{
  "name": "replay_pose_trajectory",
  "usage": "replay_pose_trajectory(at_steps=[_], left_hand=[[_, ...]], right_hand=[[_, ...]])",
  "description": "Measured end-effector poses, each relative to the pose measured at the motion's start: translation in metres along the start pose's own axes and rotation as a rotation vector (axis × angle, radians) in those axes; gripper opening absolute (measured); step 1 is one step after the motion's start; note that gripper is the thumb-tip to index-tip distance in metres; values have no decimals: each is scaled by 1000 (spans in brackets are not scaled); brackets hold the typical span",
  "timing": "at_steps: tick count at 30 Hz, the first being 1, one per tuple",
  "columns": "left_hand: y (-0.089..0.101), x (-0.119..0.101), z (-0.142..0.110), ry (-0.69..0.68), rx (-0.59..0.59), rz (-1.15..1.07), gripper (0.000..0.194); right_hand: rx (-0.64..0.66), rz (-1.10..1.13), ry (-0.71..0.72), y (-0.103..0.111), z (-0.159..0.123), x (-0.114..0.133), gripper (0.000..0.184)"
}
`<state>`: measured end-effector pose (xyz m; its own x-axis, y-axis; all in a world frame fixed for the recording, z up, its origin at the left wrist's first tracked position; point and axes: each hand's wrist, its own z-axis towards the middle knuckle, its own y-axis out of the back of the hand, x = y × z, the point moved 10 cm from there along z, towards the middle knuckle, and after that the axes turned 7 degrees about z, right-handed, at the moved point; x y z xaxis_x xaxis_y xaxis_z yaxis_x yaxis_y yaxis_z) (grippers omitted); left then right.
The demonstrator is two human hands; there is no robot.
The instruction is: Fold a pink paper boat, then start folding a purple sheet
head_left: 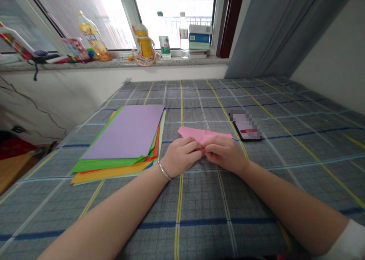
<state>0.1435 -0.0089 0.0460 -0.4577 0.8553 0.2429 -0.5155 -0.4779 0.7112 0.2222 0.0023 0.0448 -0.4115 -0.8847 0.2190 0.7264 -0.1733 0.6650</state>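
L hand (184, 156) + R hand (226, 154) pinching folded pink paper (203, 134) over plaid cloth (199, 203).
Fingers of both closed on paper's near edge, tips v. close; exact crease hidden, can't tell. Coloured paper stack (125, 132) to L, smartphone (245, 127) w/ blurred screen to R.

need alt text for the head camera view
Left hand and right hand hold folded pink paper over a plaid cloth. Coloured sheets lie to the left, a phone to the right; bottles stand on the windowsill beyond.
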Motion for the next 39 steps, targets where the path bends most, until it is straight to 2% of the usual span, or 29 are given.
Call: replay_pose_trajectory(at_steps=[9,15,24,33,39], left_hand=[[8,3,3,23,-55,-84,17],[11,13,1,76,-63,-96,19],[21,27,-2,164,-132,-198,17],[36,41,-5,185,-201,-182,14],[42,55,-11,252,-232,-142,11]], right_hand=[[-6,9,-49,4,-1,-5,11],[-3,0,-117,6,-2,-15,14],[-62,-15,-138,14,-8,-28,15],[-88,-8,-171,22,-10,-39,14],[-96,-26,-225,26,-11,-45,11]])
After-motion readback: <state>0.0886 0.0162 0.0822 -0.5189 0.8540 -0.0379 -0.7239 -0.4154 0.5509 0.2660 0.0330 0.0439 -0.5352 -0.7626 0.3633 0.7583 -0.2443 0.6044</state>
